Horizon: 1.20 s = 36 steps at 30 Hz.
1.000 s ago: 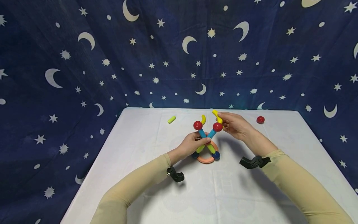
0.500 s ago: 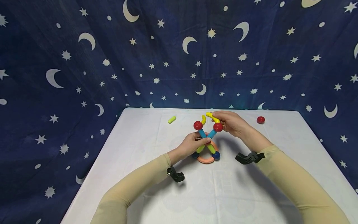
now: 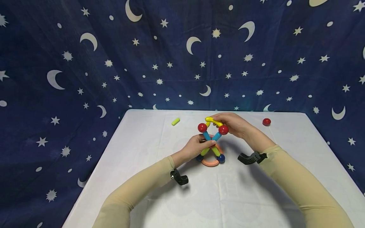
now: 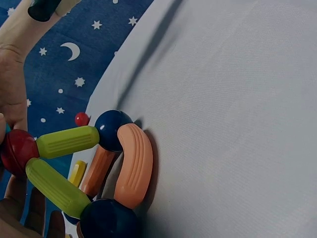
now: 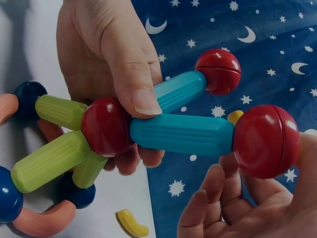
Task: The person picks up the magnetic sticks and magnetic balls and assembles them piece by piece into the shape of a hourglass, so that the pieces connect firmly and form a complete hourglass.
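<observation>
A magnetic rod-and-ball model stands on the table. Its ring of orange curved rods and dark blue balls carries green rods that lean in to a central red ball. From there blue rods spread up to two red balls. My left hand grips the model at its middle, thumb across the blue rod by the central ball. My right hand pinches a yellow curved rod, one end at the right upper red ball, the other reaching toward the left one.
Another yellow curved rod lies on the table behind the model. Farther back are a light green rod at the left and a loose red ball at the right. A starry blue curtain hangs behind the white table.
My right hand has swung the yellow curved rod leftward and down, so its free end now sits near the left red ball. My left hand keeps the same grip on the model.
</observation>
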Each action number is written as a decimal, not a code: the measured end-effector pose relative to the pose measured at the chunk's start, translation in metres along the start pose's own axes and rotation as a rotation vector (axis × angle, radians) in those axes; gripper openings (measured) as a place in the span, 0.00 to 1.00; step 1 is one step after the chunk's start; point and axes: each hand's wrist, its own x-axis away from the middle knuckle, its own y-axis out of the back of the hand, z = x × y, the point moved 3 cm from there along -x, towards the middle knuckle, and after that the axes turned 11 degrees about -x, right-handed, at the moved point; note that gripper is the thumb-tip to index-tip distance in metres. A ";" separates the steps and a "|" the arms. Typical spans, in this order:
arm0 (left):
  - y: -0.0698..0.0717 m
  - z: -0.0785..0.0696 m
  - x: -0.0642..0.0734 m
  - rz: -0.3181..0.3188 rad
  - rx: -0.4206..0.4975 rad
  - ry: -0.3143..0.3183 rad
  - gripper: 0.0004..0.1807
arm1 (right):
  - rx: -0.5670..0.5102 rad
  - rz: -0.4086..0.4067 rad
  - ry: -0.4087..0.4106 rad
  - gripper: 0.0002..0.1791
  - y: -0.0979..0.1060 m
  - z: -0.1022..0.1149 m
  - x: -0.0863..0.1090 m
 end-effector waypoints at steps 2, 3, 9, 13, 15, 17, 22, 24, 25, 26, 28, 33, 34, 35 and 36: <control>0.000 0.000 0.000 -0.001 -0.003 -0.002 0.15 | 0.007 0.005 0.003 0.28 -0.001 0.000 -0.001; 0.000 0.000 0.000 -0.002 -0.006 -0.003 0.15 | 0.016 0.012 0.007 0.28 -0.002 0.000 -0.002; 0.000 0.000 -0.001 0.000 -0.011 -0.010 0.17 | 0.037 0.031 0.019 0.24 -0.006 0.002 -0.004; 0.000 0.000 -0.001 0.007 -0.005 -0.021 0.17 | 0.046 0.032 0.012 0.24 -0.007 0.002 -0.004; 0.000 0.000 -0.001 0.010 -0.006 -0.029 0.18 | 0.046 0.029 0.005 0.24 -0.007 0.002 -0.004; 0.000 0.001 -0.001 0.012 -0.008 -0.035 0.18 | 0.052 0.030 0.000 0.25 -0.007 0.003 -0.004; 0.000 0.001 -0.001 0.011 -0.012 -0.029 0.16 | 0.056 0.029 -0.002 0.25 -0.008 0.003 -0.002; 0.000 0.001 -0.001 0.012 -0.011 -0.027 0.15 | 0.066 0.026 -0.003 0.24 -0.008 0.003 -0.001; 0.000 0.000 -0.001 0.016 -0.006 -0.031 0.15 | 0.074 0.027 -0.002 0.24 -0.009 0.003 -0.001; 0.000 0.000 -0.001 0.021 0.000 -0.037 0.15 | 0.083 0.028 -0.001 0.24 -0.009 0.003 -0.001; 0.000 -0.001 0.000 0.031 0.009 -0.052 0.16 | 0.099 0.029 0.002 0.24 -0.010 0.003 -0.001; -0.001 -0.002 0.000 0.064 0.039 -0.088 0.17 | 0.111 0.026 0.005 0.24 -0.010 0.003 0.000; -0.001 -0.002 0.000 0.067 0.040 -0.090 0.17 | 0.115 0.027 0.003 0.24 -0.010 0.003 0.000; -0.001 -0.001 0.000 0.064 0.037 -0.086 0.16 | 0.118 0.026 0.001 0.24 -0.010 0.003 0.000; -0.001 -0.001 0.001 0.057 0.032 -0.079 0.15 | 0.121 0.027 -0.001 0.24 -0.010 0.003 0.000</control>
